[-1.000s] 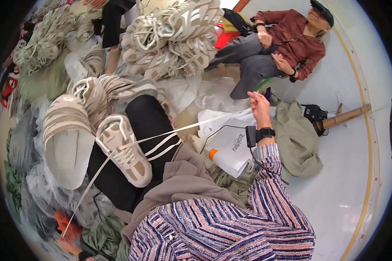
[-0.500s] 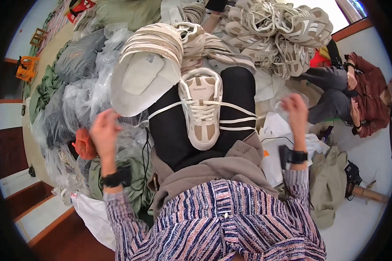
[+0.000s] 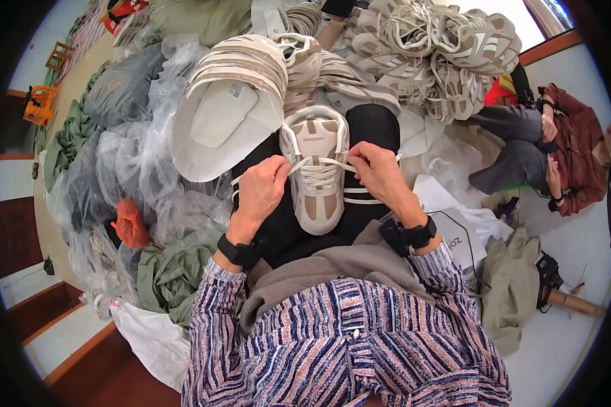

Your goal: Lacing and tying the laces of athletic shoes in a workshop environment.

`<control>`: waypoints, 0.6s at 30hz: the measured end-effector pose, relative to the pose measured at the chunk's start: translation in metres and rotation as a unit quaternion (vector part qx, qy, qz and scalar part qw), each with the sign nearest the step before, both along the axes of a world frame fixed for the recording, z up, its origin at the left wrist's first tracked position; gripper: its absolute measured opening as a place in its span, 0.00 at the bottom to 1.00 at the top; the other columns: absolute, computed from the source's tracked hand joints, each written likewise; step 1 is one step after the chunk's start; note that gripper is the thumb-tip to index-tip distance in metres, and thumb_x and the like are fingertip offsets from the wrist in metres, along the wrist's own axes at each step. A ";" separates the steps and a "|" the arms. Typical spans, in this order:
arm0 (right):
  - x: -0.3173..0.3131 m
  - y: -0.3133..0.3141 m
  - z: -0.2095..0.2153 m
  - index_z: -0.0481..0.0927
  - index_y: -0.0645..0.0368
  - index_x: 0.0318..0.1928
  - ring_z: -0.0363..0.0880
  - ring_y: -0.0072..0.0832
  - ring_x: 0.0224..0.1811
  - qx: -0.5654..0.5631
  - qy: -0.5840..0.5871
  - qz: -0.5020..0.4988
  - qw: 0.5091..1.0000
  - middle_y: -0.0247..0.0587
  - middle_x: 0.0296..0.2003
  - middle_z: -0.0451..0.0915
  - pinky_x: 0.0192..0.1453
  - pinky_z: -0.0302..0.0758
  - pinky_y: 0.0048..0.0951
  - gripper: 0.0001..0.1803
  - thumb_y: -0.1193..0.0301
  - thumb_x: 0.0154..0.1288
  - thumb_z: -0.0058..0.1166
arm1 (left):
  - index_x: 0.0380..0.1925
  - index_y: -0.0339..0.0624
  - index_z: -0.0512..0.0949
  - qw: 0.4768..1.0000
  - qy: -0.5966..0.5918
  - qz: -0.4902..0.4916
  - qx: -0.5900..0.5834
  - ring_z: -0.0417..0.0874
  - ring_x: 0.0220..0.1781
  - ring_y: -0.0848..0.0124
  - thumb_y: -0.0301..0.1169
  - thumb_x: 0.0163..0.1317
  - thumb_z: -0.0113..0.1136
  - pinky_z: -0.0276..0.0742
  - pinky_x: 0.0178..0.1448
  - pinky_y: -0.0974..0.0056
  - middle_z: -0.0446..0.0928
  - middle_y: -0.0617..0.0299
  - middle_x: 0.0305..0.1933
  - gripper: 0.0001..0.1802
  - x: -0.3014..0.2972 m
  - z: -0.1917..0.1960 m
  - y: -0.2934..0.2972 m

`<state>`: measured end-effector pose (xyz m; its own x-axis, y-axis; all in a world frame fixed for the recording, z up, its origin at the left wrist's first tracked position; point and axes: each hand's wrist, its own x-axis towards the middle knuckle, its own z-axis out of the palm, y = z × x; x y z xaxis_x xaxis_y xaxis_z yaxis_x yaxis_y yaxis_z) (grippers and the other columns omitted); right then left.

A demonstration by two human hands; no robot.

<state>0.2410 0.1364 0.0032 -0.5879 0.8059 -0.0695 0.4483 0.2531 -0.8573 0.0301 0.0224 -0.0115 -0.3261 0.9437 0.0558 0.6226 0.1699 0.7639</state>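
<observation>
A beige and cream sneaker upper (image 3: 316, 180) lies on my lap between my black-clad thighs, its toe toward me. A cream shoelace (image 3: 317, 163) runs through its eyelets. My left hand (image 3: 259, 190) pinches the lace's left end beside the tongue. On the other side, my right hand (image 3: 381, 175) grips the right end between thumb and fingers. Both hands sit close to the sneaker, one at each side. Loops of lace trail over my right thigh below the right hand. Whether the shoe has a sole cannot be seen.
Beyond my left knee leans a stack of nested cream shoe pieces (image 3: 232, 102). Many laced sneakers (image 3: 448, 51) are heaped at the far right. Plastic-wrapped bundles (image 3: 132, 149) and an orange bag (image 3: 130, 224) fill the left. Another person (image 3: 574, 146) sits at the right.
Both hands have moved inward from wide apart to the sneaker. Each now holds one end of the lace close to the tongue.
</observation>
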 end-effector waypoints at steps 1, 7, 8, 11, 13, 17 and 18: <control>-0.001 0.000 0.002 0.76 0.67 0.34 0.79 0.48 0.34 0.019 -0.015 0.013 1.000 0.53 0.31 0.79 0.38 0.75 0.39 0.05 0.77 0.60 0.50 | 0.30 0.39 0.77 0.999 0.040 -0.013 0.029 0.80 0.27 0.56 0.31 0.60 0.56 0.73 0.29 0.59 0.78 0.53 0.25 0.07 -0.001 -0.002 0.001; -0.004 -0.005 0.007 0.73 0.65 0.32 0.77 0.49 0.32 0.152 -0.060 0.042 0.986 0.52 0.28 0.76 0.37 0.74 0.43 0.04 0.76 0.61 0.48 | 0.26 0.40 0.72 0.969 0.227 -0.086 0.048 0.78 0.25 0.55 0.28 0.60 0.54 0.72 0.27 0.58 0.73 0.55 0.24 0.05 0.000 0.009 0.011; -0.006 -0.007 0.008 0.73 0.64 0.32 0.77 0.49 0.31 0.174 -0.069 0.045 0.981 0.52 0.27 0.75 0.36 0.74 0.44 0.04 0.76 0.61 0.48 | 0.25 0.41 0.71 0.955 0.270 -0.103 0.064 0.77 0.25 0.55 0.27 0.59 0.54 0.71 0.27 0.57 0.71 0.55 0.24 0.05 0.001 0.012 0.013; -0.009 -0.009 0.007 0.72 0.63 0.31 0.76 0.49 0.29 0.203 -0.088 0.048 0.974 0.51 0.25 0.73 0.33 0.75 0.44 0.03 0.76 0.60 0.47 | 0.25 0.40 0.71 0.971 0.216 -0.098 0.037 0.78 0.27 0.53 0.28 0.59 0.53 0.72 0.29 0.55 0.72 0.53 0.24 0.06 0.003 0.013 0.019; -0.008 -0.008 0.005 0.71 0.64 0.31 0.77 0.49 0.28 0.209 -0.103 0.054 0.971 0.50 0.26 0.73 0.33 0.75 0.45 0.03 0.77 0.56 0.48 | 0.26 0.38 0.74 0.984 0.151 -0.077 -0.053 0.78 0.28 0.52 0.31 0.59 0.53 0.72 0.31 0.52 0.75 0.51 0.23 0.08 -0.004 0.011 0.021; -0.010 -0.008 0.009 0.71 0.63 0.30 0.77 0.48 0.28 0.220 -0.153 0.074 0.961 0.49 0.26 0.73 0.33 0.74 0.45 0.03 0.78 0.53 0.48 | 0.27 0.39 0.75 0.992 0.060 -0.062 -0.087 0.79 0.30 0.49 0.33 0.60 0.53 0.73 0.33 0.51 0.78 0.49 0.26 0.08 -0.006 0.015 0.015; -0.011 -0.008 0.009 0.72 0.63 0.30 0.77 0.47 0.29 0.224 -0.157 0.073 0.959 0.48 0.26 0.73 0.33 0.74 0.44 0.05 0.77 0.51 0.49 | 0.28 0.39 0.75 0.995 0.054 -0.044 -0.065 0.79 0.30 0.49 0.33 0.60 0.54 0.72 0.33 0.51 0.78 0.49 0.26 0.09 -0.004 0.013 0.014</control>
<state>0.2303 0.1287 0.0118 -0.7035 0.7069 0.0731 0.5982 0.6446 -0.4761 0.0266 0.0362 0.0014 -0.2401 0.9700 -0.0389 0.7165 0.2041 0.6671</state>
